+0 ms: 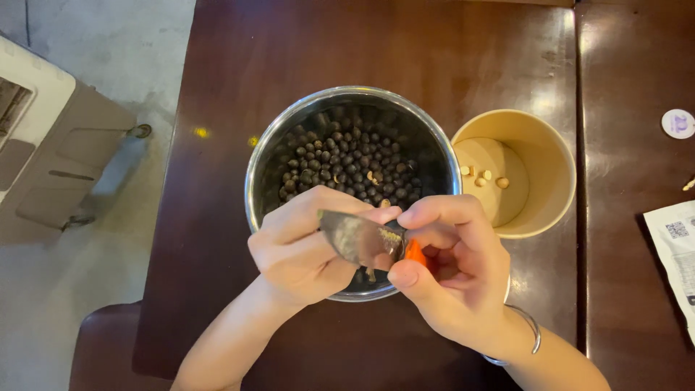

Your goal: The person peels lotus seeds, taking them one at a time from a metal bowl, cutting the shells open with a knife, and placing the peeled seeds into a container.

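Over our steel bowl (255, 181) of dark seeds (347, 163): right hand (452, 268) fingers clamped on orange-handled knife (362, 239); left hand (300, 250) fingers pinched together at the blade.

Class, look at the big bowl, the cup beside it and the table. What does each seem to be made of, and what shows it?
Bowl: probably polished steel; its silvery rim throws bright reflections.
Cup: likely paper or card; matte tan wall with a rolled rim.
Table: seemingly dark wood or wood-look board with a glossy finish; it gives soft glare, and a seam shows.
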